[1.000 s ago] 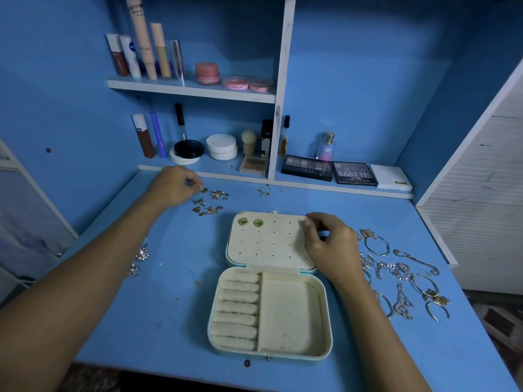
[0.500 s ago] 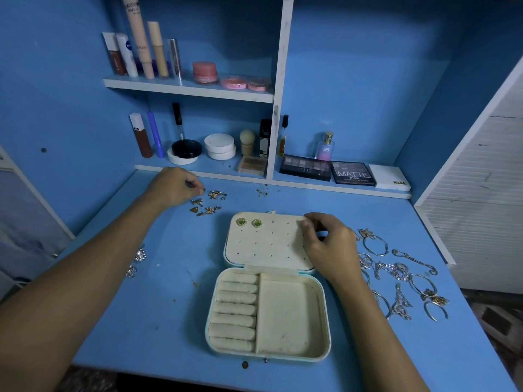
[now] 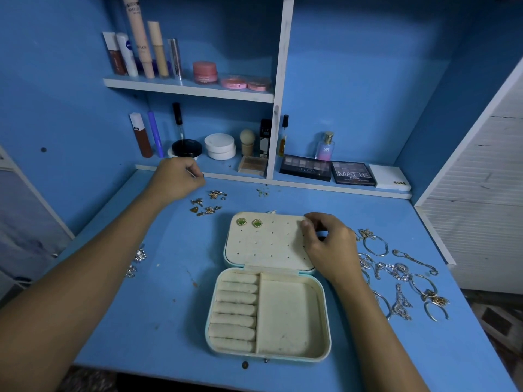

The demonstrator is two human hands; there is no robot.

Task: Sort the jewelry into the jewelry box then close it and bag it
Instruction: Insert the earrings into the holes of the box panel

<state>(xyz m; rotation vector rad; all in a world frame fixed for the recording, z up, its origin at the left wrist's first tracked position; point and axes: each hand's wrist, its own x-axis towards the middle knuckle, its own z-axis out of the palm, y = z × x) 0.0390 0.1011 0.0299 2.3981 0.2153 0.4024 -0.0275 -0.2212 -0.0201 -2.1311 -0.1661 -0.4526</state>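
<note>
An open pale jewelry box (image 3: 322,315) lies on the blue desk, its lid (image 3: 268,244) flat and carrying two green stud earrings (image 3: 249,222). My right hand (image 3: 328,244) grips the lid's right edge with curled fingers. My left hand (image 3: 177,178) hovers at the back left, fingers curled, pinching a small thin earring. Loose gold earrings (image 3: 208,202) lie just right of that hand. Silver bracelets and chains (image 3: 396,273) are spread right of the box. Small silver pieces (image 3: 135,261) lie at the left.
A low shelf (image 3: 311,183) along the desk's back holds eyeshadow palettes (image 3: 328,171), a perfume bottle (image 3: 325,147) and compacts. An upper shelf (image 3: 186,89) carries tubes and pink jars. A white louvred panel (image 3: 486,193) stands at the right.
My left hand has lifted slightly up and back from the gold earrings, pinching a small piece. My right hand stays on the lid's edge.
</note>
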